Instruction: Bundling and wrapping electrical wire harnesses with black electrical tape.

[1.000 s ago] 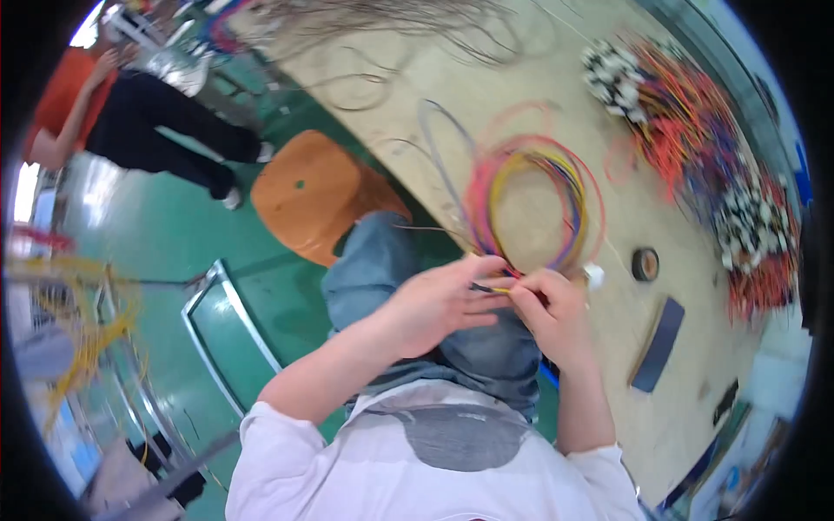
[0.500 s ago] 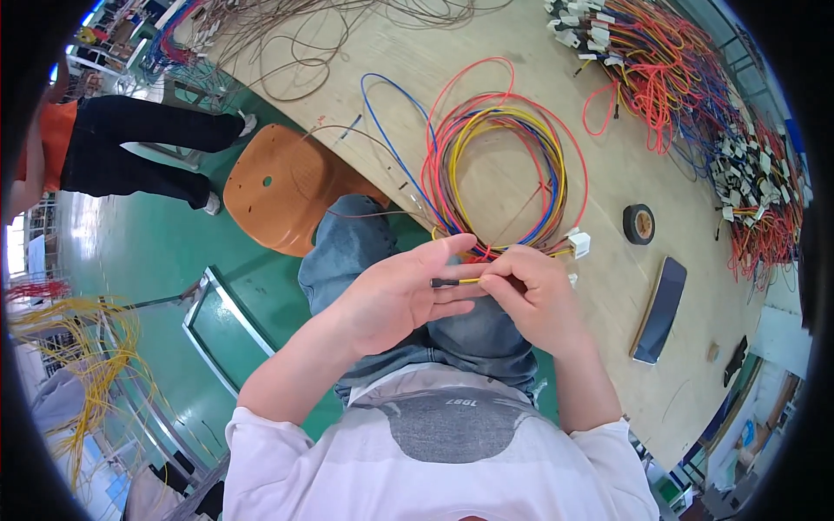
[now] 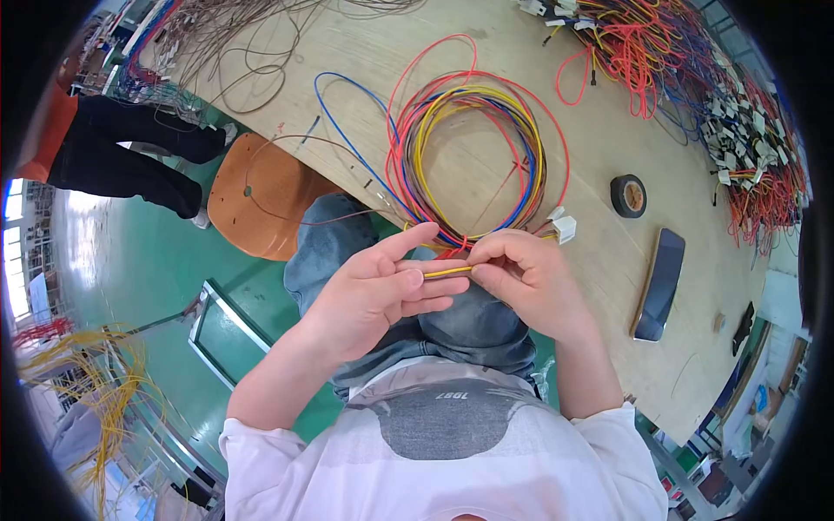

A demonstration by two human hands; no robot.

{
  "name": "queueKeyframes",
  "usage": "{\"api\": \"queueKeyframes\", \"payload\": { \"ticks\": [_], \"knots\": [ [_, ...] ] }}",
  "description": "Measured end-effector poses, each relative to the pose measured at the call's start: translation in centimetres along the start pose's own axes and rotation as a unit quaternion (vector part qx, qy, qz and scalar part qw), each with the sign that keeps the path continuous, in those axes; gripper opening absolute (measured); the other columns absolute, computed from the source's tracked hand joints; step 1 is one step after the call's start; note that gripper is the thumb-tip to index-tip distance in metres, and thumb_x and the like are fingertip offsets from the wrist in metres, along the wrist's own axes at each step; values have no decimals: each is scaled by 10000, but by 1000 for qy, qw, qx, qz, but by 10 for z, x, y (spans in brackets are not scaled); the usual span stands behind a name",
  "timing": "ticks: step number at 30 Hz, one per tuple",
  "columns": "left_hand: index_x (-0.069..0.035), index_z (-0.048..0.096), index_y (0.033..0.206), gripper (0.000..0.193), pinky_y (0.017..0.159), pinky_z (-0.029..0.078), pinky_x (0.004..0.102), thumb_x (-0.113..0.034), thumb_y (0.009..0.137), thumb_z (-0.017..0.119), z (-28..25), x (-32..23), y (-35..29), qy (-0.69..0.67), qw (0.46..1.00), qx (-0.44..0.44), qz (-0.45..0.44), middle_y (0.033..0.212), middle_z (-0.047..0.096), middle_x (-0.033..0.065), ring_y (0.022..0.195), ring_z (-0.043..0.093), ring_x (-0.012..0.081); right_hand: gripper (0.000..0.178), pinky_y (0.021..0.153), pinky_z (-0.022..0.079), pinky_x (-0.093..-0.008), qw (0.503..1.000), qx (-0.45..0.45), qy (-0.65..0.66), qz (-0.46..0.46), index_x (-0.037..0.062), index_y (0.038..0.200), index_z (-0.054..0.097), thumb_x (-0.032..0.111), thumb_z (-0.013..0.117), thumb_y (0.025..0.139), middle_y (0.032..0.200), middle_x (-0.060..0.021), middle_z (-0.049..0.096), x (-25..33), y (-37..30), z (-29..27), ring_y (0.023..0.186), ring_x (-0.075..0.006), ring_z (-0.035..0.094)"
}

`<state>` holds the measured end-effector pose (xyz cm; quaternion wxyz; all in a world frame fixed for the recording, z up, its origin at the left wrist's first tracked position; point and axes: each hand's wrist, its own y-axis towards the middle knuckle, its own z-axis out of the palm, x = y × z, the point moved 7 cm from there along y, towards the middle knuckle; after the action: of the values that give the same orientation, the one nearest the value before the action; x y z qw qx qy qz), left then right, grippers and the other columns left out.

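Between my hands a short stretch of yellow wire [image 3: 447, 272] runs across the fingers of my left hand [image 3: 360, 295]. The left thumb presses on its end, hiding the black tip. My right hand [image 3: 539, 282] pinches the same wire between thumb and fingertips. Just beyond my hands, a coil of red, blue, yellow and brown wires [image 3: 420, 143] lies on the table, bound with a red tie [image 3: 465, 245] at its near side. A white connector [image 3: 564, 229] sits by the coil, beyond my right hand.
Black tape [image 3: 628, 196] and a phone [image 3: 658, 285] lie on the wooden table [image 3: 599, 365] to the right. Bundles of wires with white connectors [image 3: 647, 65] fill its far right. An orange stool [image 3: 239, 204] stands left, near another person's dark trousers [image 3: 130, 143].
My left thumb has come down onto the black end of the yellow wire, which lay across the open fingers before. The right hand keeps its pinch. The view has shifted slightly.
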<state>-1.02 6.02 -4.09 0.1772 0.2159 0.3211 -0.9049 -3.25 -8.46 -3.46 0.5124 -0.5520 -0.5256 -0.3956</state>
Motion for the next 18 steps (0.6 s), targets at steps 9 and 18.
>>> {"api": "queueKeyframes", "payload": {
  "ticks": [9,18],
  "knots": [
    [-25,239,1356,510,915,439,392,-82,891,441,-2,-1,2,17,1000,2,11,1231,456,260,1105,513,326,84,604,446,-211,997,9,76,23,-25,873,575,-41,543,796,839,-56,565,-9,1,1,716,-87,547],
    [-17,262,1335,447,918,427,364,-64,913,403,0,4,-1,29,1000,-5,9,1242,470,198,1110,510,286,96,599,449,-242,1000,-22,13,-16,-18,858,563,-29,566,762,790,-79,565,-6,0,3,691,-129,561]
  ]
}}
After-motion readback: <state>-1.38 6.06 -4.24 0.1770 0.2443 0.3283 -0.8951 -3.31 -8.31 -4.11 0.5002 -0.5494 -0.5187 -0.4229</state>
